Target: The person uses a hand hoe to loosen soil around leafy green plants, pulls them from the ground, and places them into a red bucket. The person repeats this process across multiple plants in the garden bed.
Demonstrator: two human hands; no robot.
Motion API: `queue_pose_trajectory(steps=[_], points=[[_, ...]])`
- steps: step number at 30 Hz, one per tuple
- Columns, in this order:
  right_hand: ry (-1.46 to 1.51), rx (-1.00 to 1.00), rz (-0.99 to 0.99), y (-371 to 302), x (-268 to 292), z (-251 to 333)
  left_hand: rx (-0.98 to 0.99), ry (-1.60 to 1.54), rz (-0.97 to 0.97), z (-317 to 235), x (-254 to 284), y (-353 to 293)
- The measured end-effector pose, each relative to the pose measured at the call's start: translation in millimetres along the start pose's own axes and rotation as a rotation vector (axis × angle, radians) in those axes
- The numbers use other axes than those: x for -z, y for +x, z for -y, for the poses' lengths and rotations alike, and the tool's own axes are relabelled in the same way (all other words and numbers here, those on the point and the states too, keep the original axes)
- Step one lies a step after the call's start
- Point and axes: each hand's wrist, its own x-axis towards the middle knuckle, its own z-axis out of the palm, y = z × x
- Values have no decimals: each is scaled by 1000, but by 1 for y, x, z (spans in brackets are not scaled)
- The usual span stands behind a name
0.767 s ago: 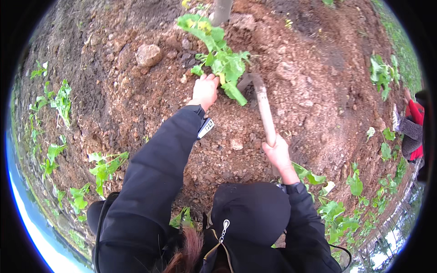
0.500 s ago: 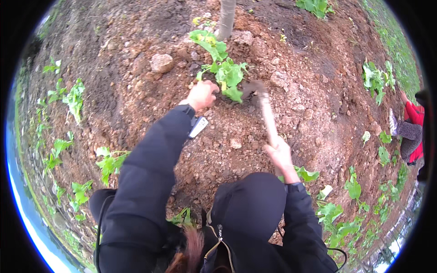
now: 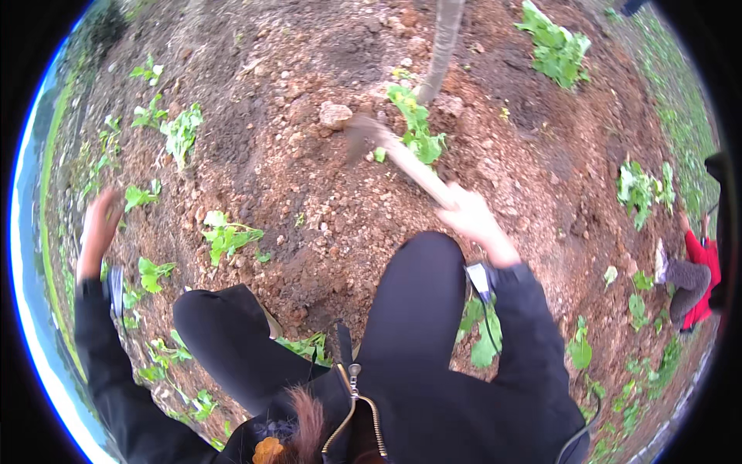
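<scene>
My right hand [image 3: 470, 219] is closed round the pale wooden handle of a small hand hoe [image 3: 413, 166]. The hoe's dark head, smeared by motion, hangs over the soil next to a pale stone [image 3: 335, 116]. Just beyond the handle, a leafy green seedling [image 3: 421, 131] stands in the ground by a thin trunk [image 3: 444, 54]. Out at the far left, my left hand [image 3: 100, 224] is raised with its fingers loosely stretched, and nothing shows in it. The nearest plant to it is a small seedling [image 3: 141, 195].
Reddish, stony soil [image 3: 309, 193] slopes around me, dotted with seedlings such as one by my left knee [image 3: 228, 236]. A larger leafy clump [image 3: 555, 50] grows at the far right. A person in red [image 3: 699, 271] is low at the right edge, near a grassy strip [image 3: 672, 100].
My left hand has left the seedling by the trunk and swung far left. The hoe, still in my right hand, has moved to the seedling's left side. My view has shifted.
</scene>
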Motion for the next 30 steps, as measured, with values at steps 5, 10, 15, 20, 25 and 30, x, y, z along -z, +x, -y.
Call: queue_pose_trajectory(steps=[5,10,15,20,25,30], points=[[-118,80,182,97,-30,37,555,-92,141,37,-14,-252],[-420,88,220,158,-61,70,1026,-165,513,-53,-117,-482],[-480,-1,263,178,-83,80,1096,-503,840,-152,-183,-516],[-476,95,285,171,-92,86,1228,-536,586,-123,-190,-444],[-516,-30,269,188,-86,107,938,-236,168,-34,-195,-346],[-372,17,238,223,-117,149,773,-425,-117,72,-258,-202]])
